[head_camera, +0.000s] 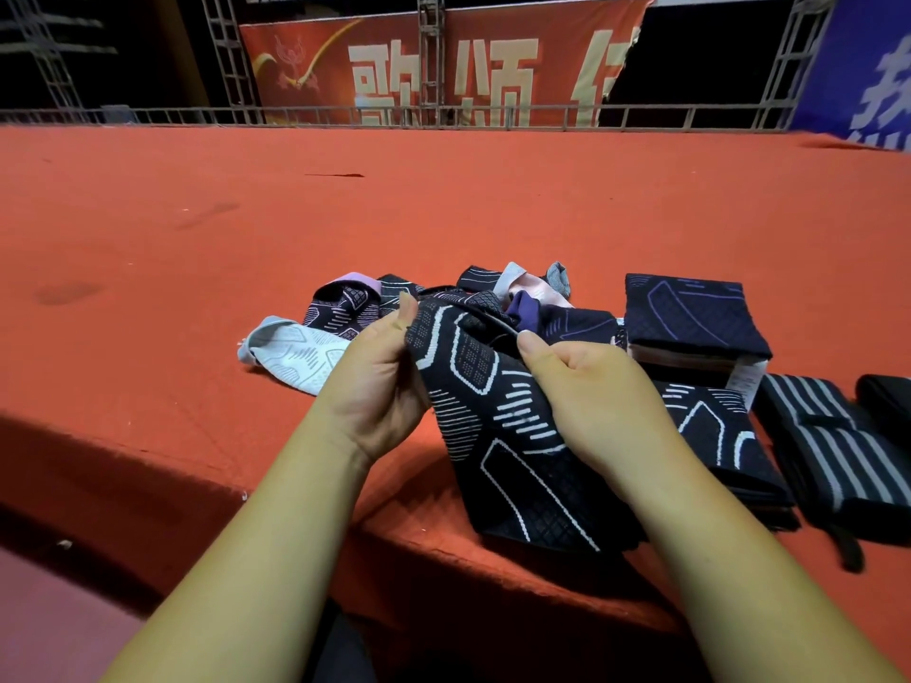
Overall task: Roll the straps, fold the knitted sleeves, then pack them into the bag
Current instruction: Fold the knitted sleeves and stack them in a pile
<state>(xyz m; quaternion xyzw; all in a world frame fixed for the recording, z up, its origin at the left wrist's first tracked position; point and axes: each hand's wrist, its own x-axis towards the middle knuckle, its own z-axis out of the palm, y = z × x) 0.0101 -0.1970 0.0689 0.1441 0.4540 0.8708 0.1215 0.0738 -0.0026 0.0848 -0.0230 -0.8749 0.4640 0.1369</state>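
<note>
Left hand (379, 382) and right hand (586, 391) pinch the black white-patterned knitted sleeve (498, 436) above the red carpeted worktop (443, 214).

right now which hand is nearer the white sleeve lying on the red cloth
Left. The left hand is just beside the right end of the white sleeve; the right hand is farther right, across the black sleeve that both hands pinch.
</note>
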